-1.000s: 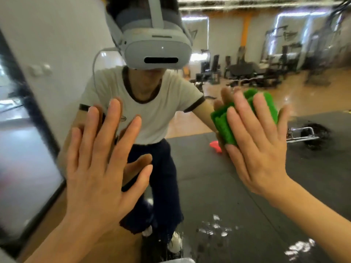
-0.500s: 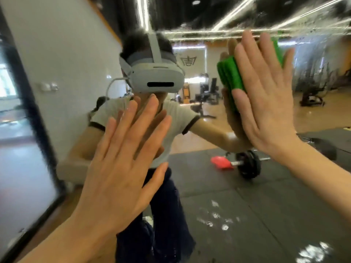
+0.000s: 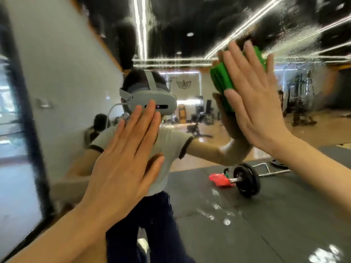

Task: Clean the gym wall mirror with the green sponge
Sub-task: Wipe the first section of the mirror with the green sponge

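Fingers of the right hand [image 3: 254,103] are lying straight, pressing the green sponge [image 3: 224,84] flat against the mirror [image 3: 190,215], up high. The left hand [image 3: 121,168] is resting flat on the glass, fingers straight, holding nothing.

We see a barbell [image 3: 247,180] lying on the dark floor mat [image 3: 284,215], a red bag [image 3: 218,179] just beside its near plate. Gym machines [image 3: 298,103] stand well back on the wooden floor [image 3: 237,147]. Light strips [image 3: 141,27] cross the black ceiling. A dark-framed window [image 3: 17,130] is at left.
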Action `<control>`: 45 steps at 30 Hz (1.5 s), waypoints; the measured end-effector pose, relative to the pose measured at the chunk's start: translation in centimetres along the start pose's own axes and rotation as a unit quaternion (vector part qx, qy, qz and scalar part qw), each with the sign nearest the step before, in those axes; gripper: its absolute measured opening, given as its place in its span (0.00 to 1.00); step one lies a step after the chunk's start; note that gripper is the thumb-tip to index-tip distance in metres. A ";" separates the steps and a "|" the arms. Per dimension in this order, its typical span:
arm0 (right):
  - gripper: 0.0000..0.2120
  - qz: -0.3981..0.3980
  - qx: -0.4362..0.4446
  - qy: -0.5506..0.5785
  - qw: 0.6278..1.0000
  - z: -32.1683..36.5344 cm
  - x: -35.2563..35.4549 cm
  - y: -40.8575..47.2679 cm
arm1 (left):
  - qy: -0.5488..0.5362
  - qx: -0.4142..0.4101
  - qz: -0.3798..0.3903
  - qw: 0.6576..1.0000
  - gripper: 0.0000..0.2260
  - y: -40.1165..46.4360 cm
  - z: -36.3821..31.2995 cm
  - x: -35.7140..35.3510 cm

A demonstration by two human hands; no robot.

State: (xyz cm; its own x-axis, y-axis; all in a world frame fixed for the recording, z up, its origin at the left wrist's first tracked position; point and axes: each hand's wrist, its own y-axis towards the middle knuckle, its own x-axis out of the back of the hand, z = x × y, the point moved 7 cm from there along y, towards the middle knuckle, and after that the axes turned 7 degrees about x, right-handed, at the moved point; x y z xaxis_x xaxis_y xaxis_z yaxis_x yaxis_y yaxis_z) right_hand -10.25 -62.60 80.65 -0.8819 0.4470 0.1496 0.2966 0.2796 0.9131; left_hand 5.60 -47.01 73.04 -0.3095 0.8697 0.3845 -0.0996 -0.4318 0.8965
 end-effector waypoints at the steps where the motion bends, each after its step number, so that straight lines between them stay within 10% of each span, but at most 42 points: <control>1: 0.25 0.021 0.028 -0.010 0.999 1.2 -0.4 -2.5 | 0.001 -0.001 -0.005 1.000 0.31 0.0 0.0 0.0; 7: 0.24 0.108 0.228 -0.066 0.965 4.2 -1.9 -10.4 | -0.010 -0.008 -0.012 1.000 0.31 -0.3 0.0 -0.1; 13: 0.24 -0.058 -0.027 -0.022 0.998 -0.3 0.1 2.2 | 0.012 -0.017 -0.032 0.999 0.31 -0.4 0.2 -0.1; 22: 0.24 0.094 0.212 -0.037 0.972 6.2 -1.9 -12.1 | 0.017 -0.038 -0.048 0.998 0.32 -0.4 0.1 0.0; 29: 0.27 -0.041 0.017 -0.047 0.998 3.3 -1.3 -1.2 | 0.043 -0.050 -0.068 0.996 0.32 -0.4 0.2 -0.3; 37: 0.24 0.101 0.241 -0.065 0.963 8.4 -2.9 -16.2 | 0.056 -0.052 -0.071 0.995 0.32 -0.4 0.1 -0.1; 45: 0.26 -0.071 -0.041 -0.052 0.995 4.9 -1.8 -2.5 | 0.095 -0.047 -0.093 0.990 0.31 -0.6 -0.1 -0.3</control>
State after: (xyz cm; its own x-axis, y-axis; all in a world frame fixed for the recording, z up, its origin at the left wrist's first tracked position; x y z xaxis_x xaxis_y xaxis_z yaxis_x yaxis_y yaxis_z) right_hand -7.66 -59.95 76.25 -0.8691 0.4943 -0.0192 0.1374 0.2785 0.9506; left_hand 5.68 -47.08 72.40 -0.4487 0.8795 0.1583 -0.2560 -0.2962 0.9202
